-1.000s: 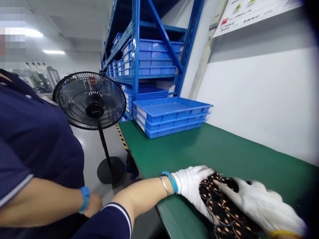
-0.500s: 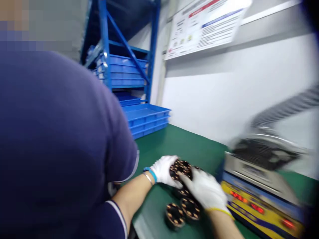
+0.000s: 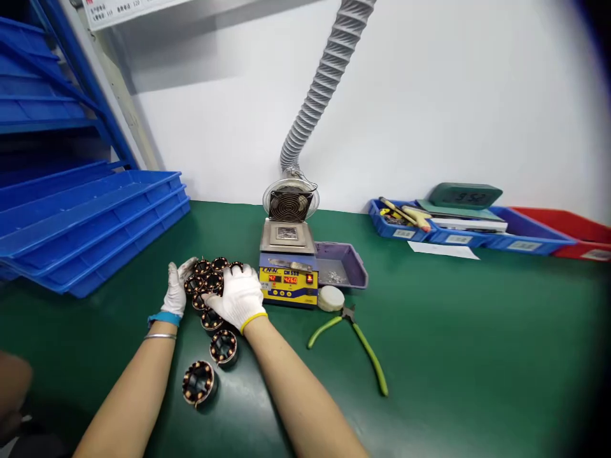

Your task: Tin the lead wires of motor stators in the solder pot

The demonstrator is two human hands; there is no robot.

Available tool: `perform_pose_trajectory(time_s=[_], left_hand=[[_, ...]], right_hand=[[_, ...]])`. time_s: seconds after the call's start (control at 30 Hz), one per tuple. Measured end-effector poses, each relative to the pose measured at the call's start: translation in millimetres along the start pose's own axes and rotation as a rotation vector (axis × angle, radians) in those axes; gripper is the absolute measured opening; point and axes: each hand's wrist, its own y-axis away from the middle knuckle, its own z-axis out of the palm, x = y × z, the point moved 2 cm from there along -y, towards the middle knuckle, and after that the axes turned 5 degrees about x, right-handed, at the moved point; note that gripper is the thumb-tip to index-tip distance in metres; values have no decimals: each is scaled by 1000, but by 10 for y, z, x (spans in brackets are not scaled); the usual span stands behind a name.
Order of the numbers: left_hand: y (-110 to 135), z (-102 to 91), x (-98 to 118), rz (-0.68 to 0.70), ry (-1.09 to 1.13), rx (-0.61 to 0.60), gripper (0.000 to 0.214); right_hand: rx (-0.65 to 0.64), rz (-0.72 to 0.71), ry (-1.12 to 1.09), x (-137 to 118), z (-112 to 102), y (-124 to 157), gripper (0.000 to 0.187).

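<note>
At the far left, stacked blue trays (image 3: pixel 90 222) sit on the green desk (image 3: pixel 453 356). Next to them the left hand (image 3: pixel 176 294), in a white glove, cups the left side of a cluster of wound stators (image 3: pixel 206 284) — black rings with copper coils, packed together on the desk. The right hand (image 3: pixel 237 297), also gloved, lies over the right part of the cluster, fingers spread across the tops; whether either hand actually grips a piece cannot be told. Two more stators lie apart nearer the person, one (image 3: pixel 223 346) between the forearms and another (image 3: pixel 198 382) below it. Just right of the hands stands a yellow-fronted solder pot (image 3: pixel 287 270) with red digits lit, a small fan (image 3: pixel 290 202) and grey ribbed hose (image 3: pixel 324 76) behind it. A purple tray (image 3: pixel 351 267) touches its right side, then a white round tin (image 3: pixel 330 298) and green-handled cutters (image 3: pixel 353 337). Far right — blue bins (image 3: pixel 458 232) along the wall.
</note>
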Motion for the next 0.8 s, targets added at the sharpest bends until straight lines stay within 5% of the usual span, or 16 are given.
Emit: perform_pose_trajectory(time_s=[0.43, 0.8], left_hand=[[2, 80, 189, -113, 93, 112, 90], [108, 94, 421, -204, 66, 11, 83]], right_hand=[[-30, -25, -50, -10, -3, 75, 75], [-6, 4, -115, -49, -77, 82, 79]])
